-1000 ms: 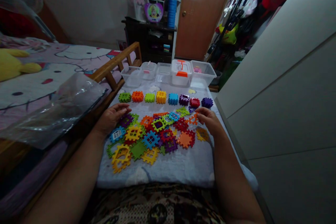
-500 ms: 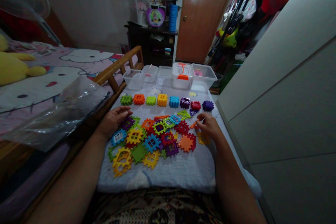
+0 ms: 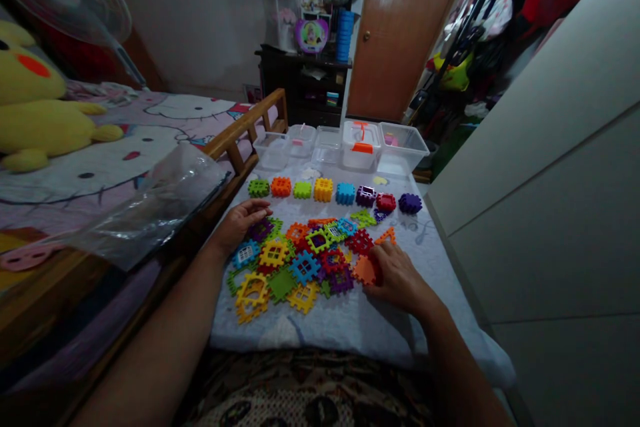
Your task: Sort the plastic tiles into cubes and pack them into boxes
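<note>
A heap of interlocking toy tiles (image 3: 305, 267) in several colours lies on the cloth-covered table. At its right side my right hand (image 3: 400, 277) has its thumb and fingers closed around the edge of an orange square tile (image 3: 365, 270); its palm hides what lies under it. Just beyond those fingers is an orange triangular tile (image 3: 386, 235). My left hand (image 3: 240, 223) rests open at the heap's upper left, fingers stretched out, near a purple tile (image 3: 260, 230) and above a blue window tile (image 3: 246, 253).
Behind the heap runs a row of single-colour tile stacks, among them a yellow stack (image 3: 323, 190) and a dark purple stack (image 3: 410, 203). Clear plastic boxes (image 3: 273, 152) stand at the back. A wooden bed rail (image 3: 245, 127) borders the left, a pale cabinet (image 3: 550, 200) the right.
My right hand has moved from the orange triangular tile toward me, onto the orange square tile. My left hand stays by the heap. The camera view has turned slightly left.
</note>
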The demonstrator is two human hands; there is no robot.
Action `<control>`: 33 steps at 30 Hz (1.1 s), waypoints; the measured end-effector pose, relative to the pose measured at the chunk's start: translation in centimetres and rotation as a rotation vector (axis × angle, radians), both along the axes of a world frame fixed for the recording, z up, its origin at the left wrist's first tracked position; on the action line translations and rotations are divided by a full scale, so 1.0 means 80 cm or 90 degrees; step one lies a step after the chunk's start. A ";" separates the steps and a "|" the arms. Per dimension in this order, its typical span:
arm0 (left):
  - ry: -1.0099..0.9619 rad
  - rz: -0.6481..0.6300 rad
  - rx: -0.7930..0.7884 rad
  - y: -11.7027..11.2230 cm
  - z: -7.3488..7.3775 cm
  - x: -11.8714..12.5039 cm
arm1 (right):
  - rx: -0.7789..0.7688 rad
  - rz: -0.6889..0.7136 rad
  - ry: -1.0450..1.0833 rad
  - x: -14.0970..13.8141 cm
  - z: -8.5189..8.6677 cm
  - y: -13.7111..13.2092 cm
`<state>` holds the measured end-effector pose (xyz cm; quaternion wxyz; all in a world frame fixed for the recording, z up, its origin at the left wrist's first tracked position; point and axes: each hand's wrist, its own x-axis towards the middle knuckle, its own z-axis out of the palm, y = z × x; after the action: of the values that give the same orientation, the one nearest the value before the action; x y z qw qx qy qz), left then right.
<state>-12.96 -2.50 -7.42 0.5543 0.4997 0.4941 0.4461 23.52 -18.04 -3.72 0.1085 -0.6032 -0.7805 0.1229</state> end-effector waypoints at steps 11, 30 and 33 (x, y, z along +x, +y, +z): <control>0.159 0.052 0.146 -0.010 0.030 0.017 | 0.019 0.033 0.166 0.015 0.021 0.036; 0.569 -0.388 0.510 -0.055 0.075 0.154 | 0.076 0.121 0.300 -0.033 0.003 0.082; 0.592 -0.376 0.541 -0.052 0.076 0.148 | 0.083 0.107 0.338 -0.029 -0.005 0.081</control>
<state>-1.09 -6.63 -1.37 0.1394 0.9262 0.3059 0.1708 21.19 -11.57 -4.12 0.3373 -0.4746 -0.7784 0.2346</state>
